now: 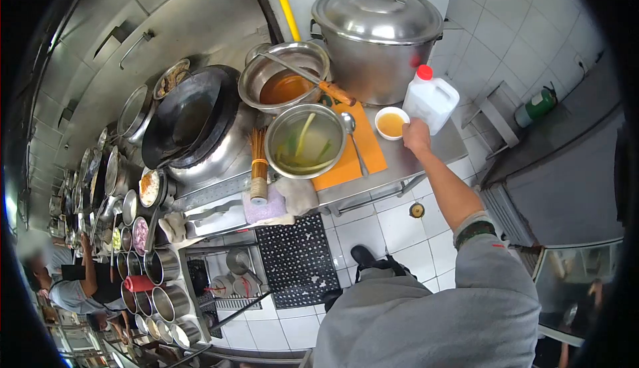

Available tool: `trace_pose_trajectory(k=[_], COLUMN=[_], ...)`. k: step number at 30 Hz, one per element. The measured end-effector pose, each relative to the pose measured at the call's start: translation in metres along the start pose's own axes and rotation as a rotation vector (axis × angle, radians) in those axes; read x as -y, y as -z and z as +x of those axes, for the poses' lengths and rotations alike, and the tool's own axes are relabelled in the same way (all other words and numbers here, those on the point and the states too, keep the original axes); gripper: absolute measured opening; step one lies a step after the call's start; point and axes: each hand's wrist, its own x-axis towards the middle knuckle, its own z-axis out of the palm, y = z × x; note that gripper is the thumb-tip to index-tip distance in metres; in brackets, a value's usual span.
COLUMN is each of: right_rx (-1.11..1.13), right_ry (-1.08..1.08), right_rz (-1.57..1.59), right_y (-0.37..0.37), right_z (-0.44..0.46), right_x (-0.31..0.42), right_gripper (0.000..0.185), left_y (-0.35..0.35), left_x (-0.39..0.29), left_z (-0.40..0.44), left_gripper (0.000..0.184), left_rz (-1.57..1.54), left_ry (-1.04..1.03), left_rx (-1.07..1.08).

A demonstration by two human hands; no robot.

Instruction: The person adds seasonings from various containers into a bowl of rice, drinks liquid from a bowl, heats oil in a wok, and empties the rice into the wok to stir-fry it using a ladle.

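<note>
The right hand (416,136) has its fingers curled at the near-right edge of a small white bowl (391,122) of orange-yellow liquid, gripping it by the rim; the left hand is out of view, so its state cannot be told. The bowl is near the front of the metal bench (447,140), right beside an orange sheet (370,153). Just behind the hand stands a white plastic jug (432,104) with a red cap, and beyond it a big lidded pot (376,55). On the sheet lies a metal spoon (355,143), its bowl end close to a steel basin (273,152) of cloudy liquid with green stalks in it. Behind that basin, another metal bowl (250,78) contains reddish-brown liquid, with a wooden-handled utensil (336,92) resting across it. Farther left are a bamboo brush (258,176) and a black wok (160,128).
</note>
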Motion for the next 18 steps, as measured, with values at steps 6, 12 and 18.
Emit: trace_pose_trajectory(k=[6,12,18], right_rx=[0.111,0.316,0.521], right_ry=[0.302,0.555,0.806], right_rz=[-0.032,0.067,0.104], right_y=[0.127,0.242,0.314], right_z=[-0.035,-0.069,-0.105], right_x=[0.066,0.134,0.206], right_gripper=[0.022,0.02,0.016], left_y=[-0.069,-0.119,-0.128], left_x=[-0.045,-0.047,-0.069], left_z=[-0.073,-0.104,-0.089], left_gripper=[0.074,0.073,0.048], left_rz=[-0.294,-0.3,-0.463], left_ry=[0.076,0.198,0.198], left_rx=[0.353,0.628,0.683])
